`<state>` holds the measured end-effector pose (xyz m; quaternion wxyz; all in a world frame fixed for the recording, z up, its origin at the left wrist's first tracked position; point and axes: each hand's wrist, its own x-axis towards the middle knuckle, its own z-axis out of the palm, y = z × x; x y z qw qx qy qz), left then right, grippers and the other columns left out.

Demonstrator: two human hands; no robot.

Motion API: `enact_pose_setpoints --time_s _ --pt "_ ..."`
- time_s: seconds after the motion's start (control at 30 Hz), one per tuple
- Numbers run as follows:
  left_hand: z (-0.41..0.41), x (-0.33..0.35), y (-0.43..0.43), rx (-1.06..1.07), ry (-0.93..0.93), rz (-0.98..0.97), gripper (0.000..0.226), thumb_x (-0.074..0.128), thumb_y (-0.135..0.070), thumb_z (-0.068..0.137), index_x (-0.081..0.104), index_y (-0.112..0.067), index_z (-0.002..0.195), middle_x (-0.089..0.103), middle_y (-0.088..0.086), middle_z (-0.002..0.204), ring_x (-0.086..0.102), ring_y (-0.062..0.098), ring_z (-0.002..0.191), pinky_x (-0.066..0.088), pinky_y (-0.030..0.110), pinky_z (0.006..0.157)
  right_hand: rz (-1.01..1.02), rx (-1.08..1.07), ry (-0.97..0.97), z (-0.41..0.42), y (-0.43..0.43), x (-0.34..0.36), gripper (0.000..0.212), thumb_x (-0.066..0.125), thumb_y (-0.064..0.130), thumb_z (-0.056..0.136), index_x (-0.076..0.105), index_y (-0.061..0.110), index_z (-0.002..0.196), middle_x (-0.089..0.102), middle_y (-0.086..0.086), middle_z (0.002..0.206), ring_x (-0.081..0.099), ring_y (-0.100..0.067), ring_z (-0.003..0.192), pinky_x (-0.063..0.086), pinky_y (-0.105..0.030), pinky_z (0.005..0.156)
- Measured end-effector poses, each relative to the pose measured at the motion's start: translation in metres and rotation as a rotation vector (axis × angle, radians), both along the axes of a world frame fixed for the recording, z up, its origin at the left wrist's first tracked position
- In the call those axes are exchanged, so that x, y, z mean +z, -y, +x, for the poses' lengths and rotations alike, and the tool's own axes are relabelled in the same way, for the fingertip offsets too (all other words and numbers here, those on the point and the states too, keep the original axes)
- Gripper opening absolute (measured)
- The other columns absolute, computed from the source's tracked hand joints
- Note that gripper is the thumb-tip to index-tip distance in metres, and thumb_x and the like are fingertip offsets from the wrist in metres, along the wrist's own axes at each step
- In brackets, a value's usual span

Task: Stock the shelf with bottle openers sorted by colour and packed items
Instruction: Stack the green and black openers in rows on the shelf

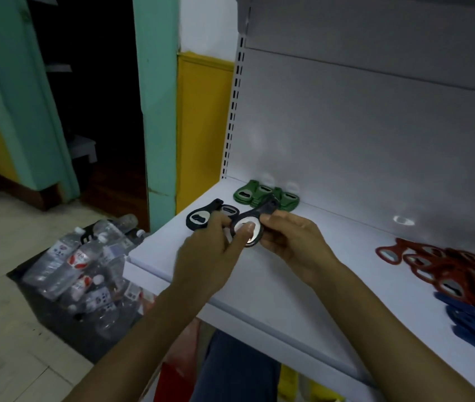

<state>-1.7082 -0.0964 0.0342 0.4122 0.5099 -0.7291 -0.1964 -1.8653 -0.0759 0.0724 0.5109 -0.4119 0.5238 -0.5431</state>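
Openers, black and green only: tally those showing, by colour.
black openers: 3, one of them held
green openers: 3 tops showing
total: 6

Just one camera here, head-worn and wide-angle. It looks forward and down onto the white shelf (355, 227) from in front of the shelf's edge, close in, turned a bit toward the shelf's left end. The left hand (210, 250) and right hand (294, 242) meet mid-frame over the shelf, holding a black bottle opener (256, 217). The floor (13, 285) left of the shelf shows too.
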Motion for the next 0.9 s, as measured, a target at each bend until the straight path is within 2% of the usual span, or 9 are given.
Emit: enact_pose_setpoints --time_s 0.07,0.13,0.2,0.3,0.4,0.47,0.57,0.77,0.9 --pt "0.014 0.0 0.011 0.079 0.135 -0.327 0.058 0.05 -0.069 0.079 0.055 -0.019 0.108 0.057 -0.009 0.086 0.053 0.013 0.079 0.04 0.023 0.067 0.119 -0.082 -0.023 -0.005 0.008 -0.002 0.006 0.071 0.008 0.08 0.074 0.009 0.075 0.071 -0.011 0.075 0.062 -0.013 0.058 0.053 -0.02 0.054" --pt "0.021 -0.001 0.027 -0.003 0.346 -0.442 0.085 0.05 -0.078 0.072 0.05 -0.014 0.127 0.056 0.004 0.127 0.052 0.025 0.117 0.037 0.031 0.094 0.23 -0.146 -0.083 -0.007 0.018 -0.003 0.01 0.074 0.005 0.077 0.071 -0.002 0.084 0.07 -0.015 0.075 0.062 -0.015 0.053 0.053 -0.022 0.05" --pt "0.021 -0.003 0.043 -0.096 0.662 -0.423 0.105 0.029 -0.087 0.07 0.033 -0.012 0.144 0.027 0.007 0.154 0.02 0.025 0.143 0.013 0.042 0.113 0.302 -0.166 -0.084 -0.003 0.029 -0.003 0.014 0.075 0.001 0.076 0.068 -0.006 0.086 0.07 -0.014 0.072 0.065 -0.016 0.052 0.054 -0.023 0.049" --pt "0.017 -0.009 0.063 -0.207 0.77 -0.316 0.112 0.017 -0.09 0.068 0.024 -0.012 0.147 0.019 0.005 0.157 0.01 0.02 0.146 0.001 0.041 0.116 0.337 -0.119 -0.065 0.01 0.046 -0.002 0.013 0.074 -0.002 0.076 0.066 -0.005 0.086 0.07 -0.013 0.07 0.067 -0.015 0.051 0.054 -0.023 0.047" --pt "0.016 -0.016 0.072 -0.288 0.555 -0.281 0.088 0.029 -0.074 0.079 0.048 -0.007 0.131 0.054 0.009 0.133 0.046 0.025 0.127 0.032 0.034 0.105 0.342 -0.11 -0.184 0.016 0.062 -0.003 0.017 0.074 0.003 0.078 0.066 -0.007 0.09 0.07 -0.017 0.072 0.066 -0.017 0.048 0.052 -0.023 0.042" --pt "0.014 -0.019 0.075 -0.29 0.512 -0.306 0.077 0.034 -0.065 0.082 0.052 -0.006 0.128 0.059 0.01 0.127 0.05 0.027 0.123 0.035 0.035 0.105 0.366 -0.063 -0.464 0.014 0.068 -0.001 0.024 0.073 0.014 0.08 0.068 -0.007 0.09 0.071 -0.018 0.074 0.064 -0.019 0.047 0.053 -0.023 0.043" --pt "0.016 -0.027 0.078 -0.282 0.545 -0.3 0.077 0.04 -0.065 0.085 0.037 -0.013 0.142 0.042 0.003 0.146 0.03 0.018 0.139 0.015 0.026 0.113 0.378 0.014 -0.699 0.014 0.072 0.0 0.027 0.069 0.019 0.083 0.069 -0.008 0.085 0.068 -0.014 0.064 0.06 -0.016 0.041 0.052 -0.022 0.042" --pt "0.017 -0.028 0.079 -0.298 0.56 -0.283 0.077 0.04 -0.062 0.088 0.029 -0.013 0.146 0.031 0.004 0.152 0.019 0.016 0.143 0.007 0.027 0.116 0.337 0.009 -0.637 0.016 0.072 -0.003 0.026 0.068 0.015 0.084 0.068 -0.011 0.089 0.068 -0.017 0.068 0.062 -0.019 0.048 0.057 -0.028 0.052" --pt "0.016 -0.02 0.076 -0.329 0.671 -0.266 0.095 0.018 -0.076 0.08 0.013 -0.012 0.15 0.009 0.006 0.158 0.004 0.017 0.146 -0.001 0.03 0.116 0.272 -0.022 -0.581 0.01 0.059 -0.003 0.031 0.07 0.019 0.085 0.068 -0.01 0.092 0.07 -0.019 0.076 0.064 -0.021 0.055 0.059 -0.029 0.055"
